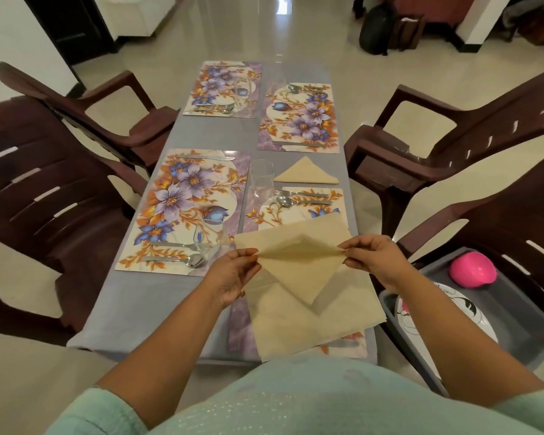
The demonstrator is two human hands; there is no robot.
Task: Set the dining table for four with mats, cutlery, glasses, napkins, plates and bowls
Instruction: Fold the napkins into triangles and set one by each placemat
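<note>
I hold a cream napkin (pixel 299 262) in the air above the near right mat (pixel 299 215). My left hand (pixel 233 274) pinches its left corner and my right hand (pixel 371 257) pinches its right corner, so it hangs in a triangle. More cream napkins (pixel 311 328) lie flat beneath it. A folded triangular napkin (pixel 307 174) rests between the two right mats. Floral mats sit at near left (pixel 182 208), far left (pixel 223 89) and far right (pixel 299 119), each with cutlery. Clear glasses stand by the near right mat (pixel 261 180) and on the near left mat (pixel 209 243).
Dark brown plastic chairs line the left (pixel 44 171) and right (pixel 437 146) sides of the grey table (pixel 107 309). A grey tub (pixel 512 315) at my right holds a white patterned plate (pixel 446 312) and a pink bowl (pixel 471 270).
</note>
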